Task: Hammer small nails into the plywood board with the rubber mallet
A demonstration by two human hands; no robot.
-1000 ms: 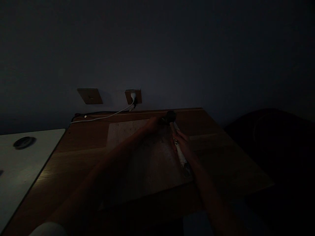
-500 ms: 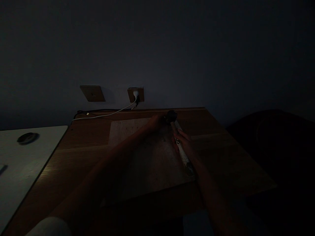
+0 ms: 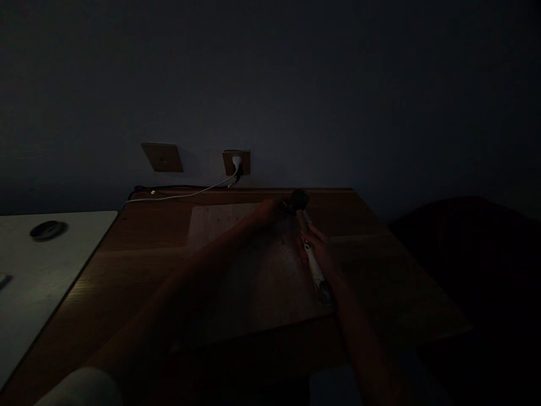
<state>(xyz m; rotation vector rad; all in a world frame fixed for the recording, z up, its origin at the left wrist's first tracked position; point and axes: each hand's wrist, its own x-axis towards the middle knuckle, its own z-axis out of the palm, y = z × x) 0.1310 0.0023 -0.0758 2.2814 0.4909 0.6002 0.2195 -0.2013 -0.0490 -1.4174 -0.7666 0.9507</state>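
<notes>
The scene is very dark. My right hand [image 3: 318, 252] is wrapped round the pale handle of a hammer [image 3: 311, 260], whose dark head [image 3: 298, 199] rests at the far edge of a light board [image 3: 236, 270] lying on the brown wooden table [image 3: 139, 265]. My left hand [image 3: 270, 210] reaches across the board and sits just left of the hammer head, fingers pinched close to it; what they hold is too dark to make out.
A white table [image 3: 38, 270] with a dark round object [image 3: 48, 229] stands at the left. On the wall behind are a blank plate [image 3: 163, 157] and a socket [image 3: 236, 162] with a white plug and cable [image 3: 186, 195]. A dark rounded shape [image 3: 465, 237] sits at the right.
The hammer head has stayed at the board's far edge beside my left hand, shifting only slightly. The view has drifted a little.
</notes>
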